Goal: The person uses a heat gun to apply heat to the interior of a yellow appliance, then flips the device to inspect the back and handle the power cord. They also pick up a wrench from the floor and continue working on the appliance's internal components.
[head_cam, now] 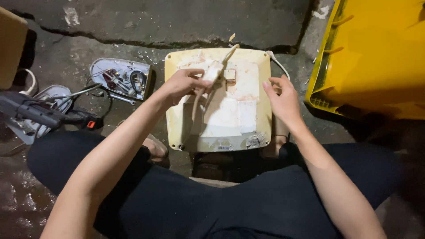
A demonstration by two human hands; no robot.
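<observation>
A person is sitting low over a rough concrete floor (177, 22), dark and stained, with a long crack running across it near the top and small white chips lying scattered about. The knees, in dark trousers, are spreading to both sides, and a sandalled foot (155, 148) is showing just beside the near left corner of a cream-yellow plastic housing (261, 66) that is lying flat on the floor between the legs.

The housing is square with rounded corners, dirty, with pale patches of old tape or paper over its middle and a small square piece (229, 75) standing near its far edge. The left hand (183, 84) is closing around a cream-coloured cord piece (212, 73) over the far left part of the housing — the fingers are wrapping it, and a thin cord is hanging down from the grip. The right hand (283, 99) is resting at the right edge of the housing, fingers half curled and loose; it is touching the edge, but I cannot tell if it is gripping anything. A white cable (279, 64) is leaving the far right corner.

To the left on the floor an opened grey appliance shell (121, 77) is showing wires inside, and nearer the left edge a dark tool with a red switch (48, 115) is lying over another pale shell. At the right a yellow plastic bin (376, 53) is standing on the floor, well apart from the hands.
</observation>
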